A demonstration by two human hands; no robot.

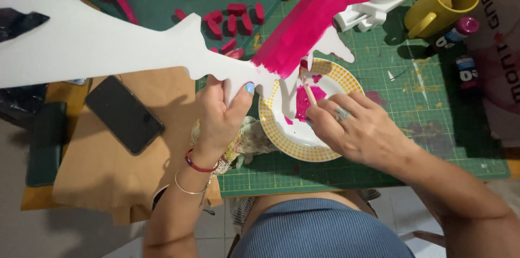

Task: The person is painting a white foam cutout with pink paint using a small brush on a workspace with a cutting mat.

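White cutout (108,41) pinched by left hand (219,120) — right hand (355,128) apparently grips brush (309,92).

a large white cutout shape (108,41), partly painted magenta at one end, is held tilted above the table. a thin wooden-handled paintbrush (309,93) dips into magenta paint on a yellow-dotted plate (325,152).

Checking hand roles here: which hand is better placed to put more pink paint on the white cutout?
Probably the right hand: it holds the thin paintbrush over the pink paint in the yellow-rimmed white plate, just below the cutout's painted pink band. The left hand is occupied gripping the large white flat cutout.
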